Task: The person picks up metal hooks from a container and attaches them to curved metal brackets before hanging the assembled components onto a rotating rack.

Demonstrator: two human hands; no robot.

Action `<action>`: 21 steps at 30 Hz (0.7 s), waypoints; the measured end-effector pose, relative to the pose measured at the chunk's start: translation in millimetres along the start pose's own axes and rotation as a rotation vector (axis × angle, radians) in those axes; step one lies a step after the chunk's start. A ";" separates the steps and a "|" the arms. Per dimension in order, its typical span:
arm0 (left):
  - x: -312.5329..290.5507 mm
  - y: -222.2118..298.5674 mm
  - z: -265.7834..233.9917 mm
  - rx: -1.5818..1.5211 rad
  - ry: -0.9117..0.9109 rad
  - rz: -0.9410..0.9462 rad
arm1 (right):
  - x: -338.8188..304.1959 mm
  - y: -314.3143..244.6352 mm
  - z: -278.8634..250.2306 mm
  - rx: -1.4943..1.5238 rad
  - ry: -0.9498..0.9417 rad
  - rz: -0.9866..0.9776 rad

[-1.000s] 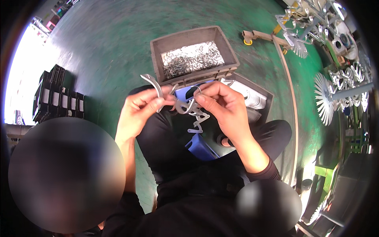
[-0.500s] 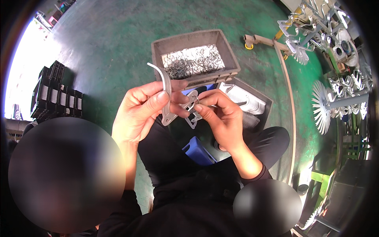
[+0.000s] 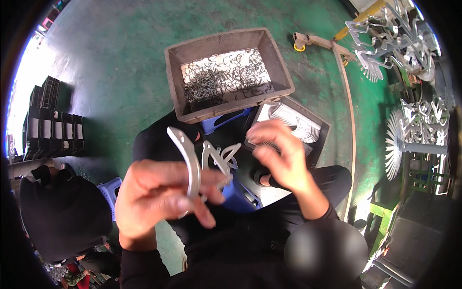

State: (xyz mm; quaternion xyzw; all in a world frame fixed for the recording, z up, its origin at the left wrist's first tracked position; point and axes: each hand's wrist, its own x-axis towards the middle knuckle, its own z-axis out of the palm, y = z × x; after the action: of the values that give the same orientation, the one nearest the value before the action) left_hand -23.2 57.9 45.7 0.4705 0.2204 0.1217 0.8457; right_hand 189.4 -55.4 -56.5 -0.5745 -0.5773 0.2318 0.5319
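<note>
My left hand [image 3: 149, 197] is closed around a curved silver metal bracket [image 3: 193, 166], held upright between thumb and fingers. Beyond those fingers hang some angular silver metal pieces [image 3: 219, 159] with open loops; how they join the bracket is hidden. Blurred by motion, my right hand [image 3: 286, 159] is apart from the left, its fingers loosely bent and spread with nothing visible in them. Under its fingertips stands a dark grey crate [image 3: 323, 129] holding stacked, curved silver parts [image 3: 299, 123].
In front of me, a grey plastic crate [image 3: 233, 111] holds bent wire clips [image 3: 207, 85]. A blue stool [image 3: 236, 195] is between my legs. Black crates [image 3: 55, 127] and a person in black [image 3: 65, 216] are at left. Racks of metal parts [image 3: 394, 132] line the right.
My hands have separated. The left has come down and toward me with the bracket and loops; the right has let go of the small wire piece and moved right.
</note>
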 end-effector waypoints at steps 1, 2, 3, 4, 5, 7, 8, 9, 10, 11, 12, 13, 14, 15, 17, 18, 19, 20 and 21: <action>-1.8 -6.5 -11.1 -0.067 -0.072 0.060 | 6.5 20.9 -3.2 0.041 0.058 0.089; 0.7 -11.7 -21.4 -0.081 -0.175 0.142 | 13.3 47.1 -4.1 0.165 0.150 0.282; 10.7 -20.4 -31.7 -0.111 -0.299 0.223 | 28.9 64.0 -19.0 0.168 0.154 0.362; 15.9 -12.6 -36.5 -0.101 -0.368 0.133 | 44.1 89.2 -32.2 0.047 0.158 0.342; 18.4 -4.2 -40.9 -0.085 -0.422 0.044 | 62.5 108.0 -36.4 0.000 0.140 0.384; 32.0 -4.2 -50.4 -0.011 -0.587 0.094 | 91.3 150.4 -47.5 -0.152 0.027 0.435; 37.4 -2.7 -55.4 0.023 -0.665 0.125 | 106.6 167.0 -47.3 -0.321 -0.035 0.457; 29.2 9.9 -57.5 0.029 -0.719 0.080 | 128.2 188.0 -27.6 -0.362 -0.113 0.385; 29.7 11.4 -59.3 0.047 -0.689 0.047 | 138.3 210.2 -24.9 -0.446 -0.169 0.337; 30.8 13.5 -60.8 0.106 -0.658 0.024 | 148.8 224.9 -21.5 -0.534 -0.251 0.342; 33.2 16.1 -60.0 0.206 -0.606 0.043 | 157.0 238.9 -17.1 -0.618 -0.333 0.348; 36.2 17.7 -59.9 0.305 -0.555 0.061 | 162.2 248.4 -13.1 -0.700 -0.417 0.354; 40.2 16.7 -61.7 0.287 -0.564 0.066 | 165.4 256.5 -10.8 -0.737 -0.464 0.343; 41.4 16.2 -63.6 0.272 -0.566 0.074 | 171.2 259.3 -5.9 -0.772 -0.514 0.323; 43.1 15.2 -66.4 0.245 -0.572 0.063 | 176.9 266.7 1.1 -0.876 -0.561 0.288; 42.2 14.3 -67.6 0.239 -0.563 0.070 | 179.4 269.0 6.0 -0.943 -0.564 0.268; 41.4 13.1 -68.7 0.233 -0.556 0.077 | 181.9 271.0 9.2 -1.011 -0.565 0.248; 41.2 11.8 -69.9 0.226 -0.550 0.085 | 186.5 272.9 9.5 -1.089 -0.543 0.324; 42.2 11.8 -70.6 0.214 -0.549 0.088 | 185.9 270.4 6.5 -1.022 -0.455 0.331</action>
State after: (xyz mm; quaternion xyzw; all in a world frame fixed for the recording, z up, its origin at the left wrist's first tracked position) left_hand -20.7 133.9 12.4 0.5813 -0.0254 0.0025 0.8133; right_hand 338.3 178.9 -231.6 -0.7767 -0.6181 0.1214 0.0066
